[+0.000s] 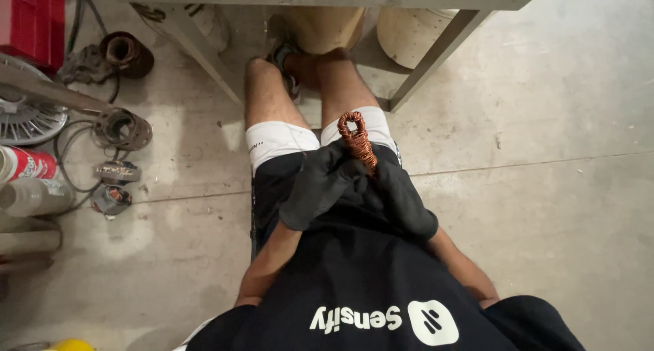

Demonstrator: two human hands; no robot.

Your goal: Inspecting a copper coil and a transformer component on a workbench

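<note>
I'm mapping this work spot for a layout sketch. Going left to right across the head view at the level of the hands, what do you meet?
Plastic bottle → small motor parts on the floor → gloved left hand → copper wire coil → gloved right hand → bare concrete floor.

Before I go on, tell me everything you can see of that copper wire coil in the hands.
The copper wire coil is a narrow elongated bundle of reddish-orange wire, wrapped crosswise along its length, with a small open loop at its far end. It points away from the person, over the knees and above the concrete floor. Its near end is hidden within the grip of both dark-gloved hands, left hand and right hand. Nothing else touches it.
</note>
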